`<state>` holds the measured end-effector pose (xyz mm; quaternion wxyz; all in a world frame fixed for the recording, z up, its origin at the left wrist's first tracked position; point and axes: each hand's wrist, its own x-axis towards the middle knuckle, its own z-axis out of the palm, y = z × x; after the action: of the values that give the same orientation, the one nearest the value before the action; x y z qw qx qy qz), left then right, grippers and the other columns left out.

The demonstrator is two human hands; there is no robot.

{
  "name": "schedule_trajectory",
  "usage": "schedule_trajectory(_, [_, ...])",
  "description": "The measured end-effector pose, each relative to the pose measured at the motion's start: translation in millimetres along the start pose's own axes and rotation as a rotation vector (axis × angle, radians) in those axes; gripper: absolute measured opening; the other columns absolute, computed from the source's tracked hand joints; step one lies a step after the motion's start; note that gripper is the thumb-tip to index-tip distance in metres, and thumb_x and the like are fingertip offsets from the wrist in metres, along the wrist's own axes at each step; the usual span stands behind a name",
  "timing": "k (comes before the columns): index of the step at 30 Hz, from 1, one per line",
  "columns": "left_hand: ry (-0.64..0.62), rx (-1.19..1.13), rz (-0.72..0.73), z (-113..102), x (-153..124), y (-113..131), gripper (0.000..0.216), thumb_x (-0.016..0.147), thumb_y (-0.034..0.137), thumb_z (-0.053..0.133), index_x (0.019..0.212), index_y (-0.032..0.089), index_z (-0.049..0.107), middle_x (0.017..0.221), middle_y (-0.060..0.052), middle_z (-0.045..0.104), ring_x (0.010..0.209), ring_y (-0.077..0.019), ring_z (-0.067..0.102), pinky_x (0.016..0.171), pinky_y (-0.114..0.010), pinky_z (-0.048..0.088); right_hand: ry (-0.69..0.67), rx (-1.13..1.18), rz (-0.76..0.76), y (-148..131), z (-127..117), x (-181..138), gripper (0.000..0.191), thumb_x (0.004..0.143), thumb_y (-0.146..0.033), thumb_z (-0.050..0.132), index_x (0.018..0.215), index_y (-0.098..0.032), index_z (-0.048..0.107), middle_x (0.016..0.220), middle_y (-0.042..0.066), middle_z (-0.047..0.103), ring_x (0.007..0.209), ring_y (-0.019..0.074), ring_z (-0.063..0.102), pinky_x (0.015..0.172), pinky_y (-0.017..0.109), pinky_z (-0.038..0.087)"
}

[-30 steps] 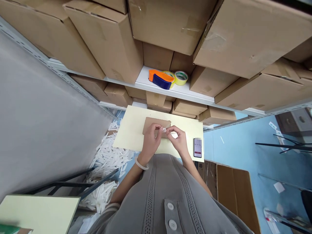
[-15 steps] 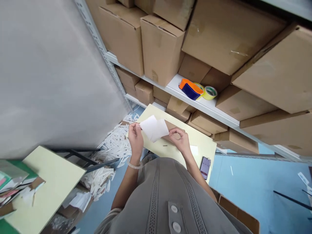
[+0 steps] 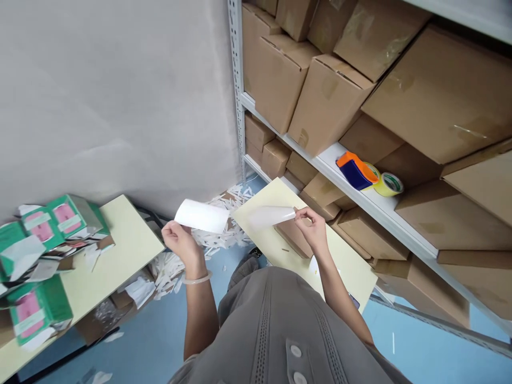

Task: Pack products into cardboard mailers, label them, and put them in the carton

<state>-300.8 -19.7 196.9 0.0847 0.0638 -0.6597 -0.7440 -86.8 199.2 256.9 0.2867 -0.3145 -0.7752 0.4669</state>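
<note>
My left hand [image 3: 182, 245] is closed on the near left corner of a white sheet of paper [image 3: 202, 216], which curves in the air. To the right, my right hand [image 3: 314, 229] pinches the end of a thin glossy whitish sheet [image 3: 272, 215], blurred by motion. The two sheets are apart. Beneath the right sheet, a brown cardboard piece [image 3: 294, 237] lies on the pale yellow table [image 3: 356, 261]. A white piece of paper [image 3: 314, 266] is partly hidden by my right forearm.
On the left table [image 3: 132, 234] are green-and-pink boxes [image 3: 66, 216] among torn paper. White paper strips [image 3: 220, 237] litter the floor. A shelf [image 3: 316, 157] holds cardboard boxes [image 3: 328, 101], an orange-and-blue tape dispenser [image 3: 356, 170] and a tape roll [image 3: 390, 184]. A phone [image 3: 354, 302] is mostly hidden.
The two sheets overlapped between my hands; now they are separated, one in each hand. My left hand has moved left, and the view has turned left, showing more of the left table.
</note>
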Motion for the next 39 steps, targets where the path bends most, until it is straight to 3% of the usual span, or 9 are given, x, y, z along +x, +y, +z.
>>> schedule_trajectory(9, [0.021, 0.036, -0.025, -24, 0, -6, 0.025, 0.089, 0.044, 0.047, 0.086, 0.020, 0.043, 0.074, 0.005, 0.042, 0.064, -0.0068, 0.043, 0.064, -0.020, 0.040, -0.026, 0.009, -0.217, -37, 36, 69, 0.009, 0.077, -0.027, 0.055, 0.074, -0.020, 0.059, 0.074, -0.001, 0.061, 0.075, 0.0150, 0.059, 0.078, 0.028, 0.045])
schedule_trajectory(11, [-0.006, 0.018, -0.022, -23, -4, -8, 0.023, 0.089, 0.042, 0.048, 0.086, 0.019, 0.045, 0.073, 0.005, 0.042, 0.064, -0.0070, 0.044, 0.065, -0.020, 0.040, -0.057, 0.017, -0.288, -49, 54, 88, 0.016, 0.083, -0.032, 0.052, 0.087, -0.020, 0.063, 0.085, 0.002, 0.065, 0.085, 0.0173, 0.062, 0.084, 0.030, 0.046])
schedule_trajectory(14, [-0.042, 0.010, 0.004, -23, -10, -4, 0.021, 0.088, 0.040, 0.049, 0.087, 0.019, 0.048, 0.076, 0.004, 0.046, 0.067, -0.0077, 0.047, 0.068, -0.021, 0.042, -0.257, -0.031, -0.332, -52, 84, 103, 0.040, 0.089, -0.041, 0.047, 0.124, -0.023, 0.055, 0.119, 0.006, 0.063, 0.115, 0.0224, 0.056, 0.100, 0.038, 0.041])
schedule_trajectory(19, [-0.076, 0.080, 0.038, -27, -18, 5, 0.020, 0.089, 0.038, 0.051, 0.087, 0.019, 0.050, 0.078, 0.003, 0.048, 0.070, -0.0090, 0.048, 0.069, -0.022, 0.042, -0.445, -0.133, -0.167, -14, 118, 68, 0.067, 0.088, -0.047, 0.050, 0.147, -0.024, 0.030, 0.147, 0.009, 0.042, 0.134, 0.0282, 0.040, 0.110, 0.046, 0.032])
schedule_trajectory(25, [-0.176, 0.122, 0.043, -19, -24, 1, 0.021, 0.090, 0.040, 0.050, 0.087, 0.019, 0.050, 0.074, 0.003, 0.049, 0.068, -0.0103, 0.050, 0.066, -0.022, 0.042, -0.547, 0.012, 0.038, 21, 108, 9, 0.040, 0.087, -0.043, 0.052, 0.121, -0.023, 0.059, 0.126, 0.009, 0.062, 0.114, 0.0238, 0.058, 0.100, 0.042, 0.042])
schedule_trajectory(28, [-0.331, 0.135, 0.071, 3, -38, 3, 0.020, 0.091, 0.040, 0.049, 0.088, 0.020, 0.050, 0.077, 0.001, 0.055, 0.073, -0.0120, 0.055, 0.069, -0.023, 0.044, -0.543, 0.207, 0.105, 12, 93, 0, 0.034, 0.088, -0.048, 0.052, 0.107, -0.023, 0.065, 0.109, 0.007, 0.068, 0.102, 0.0206, 0.063, 0.094, 0.038, 0.045])
schedule_trajectory(31, [-0.627, 0.196, 0.175, 30, -63, 11, 0.017, 0.094, 0.036, 0.046, 0.093, 0.021, 0.054, 0.089, -0.003, 0.061, 0.085, -0.0147, 0.059, 0.078, -0.028, 0.047, -0.485, 0.422, 0.203, -4, 78, -6, 0.040, 0.089, -0.054, 0.049, 0.104, -0.021, 0.064, 0.101, 0.006, 0.068, 0.096, 0.0196, 0.064, 0.094, 0.036, 0.044])
schedule_trajectory(35, [-1.054, 0.288, 0.458, 59, -95, 19, 0.017, 0.093, 0.031, 0.048, 0.097, 0.023, 0.062, 0.105, -0.006, 0.062, 0.106, -0.0195, 0.057, 0.094, -0.036, 0.044, -0.220, 0.568, 0.300, -9, 61, -15, 0.037, 0.084, -0.058, 0.055, 0.088, -0.022, 0.063, 0.090, 0.001, 0.065, 0.093, 0.0184, 0.061, 0.092, 0.032, 0.044])
schedule_trajectory(39, [-1.304, 0.355, 0.627, 73, -111, 12, 0.020, 0.092, 0.032, 0.051, 0.104, 0.027, 0.066, 0.119, -0.006, 0.060, 0.116, -0.0219, 0.052, 0.100, -0.041, 0.040, 0.037, 0.549, 0.388, 13, 48, -30, 0.038, 0.076, -0.059, 0.062, 0.085, -0.023, 0.062, 0.083, -0.001, 0.064, 0.087, 0.0177, 0.060, 0.084, 0.030, 0.045])
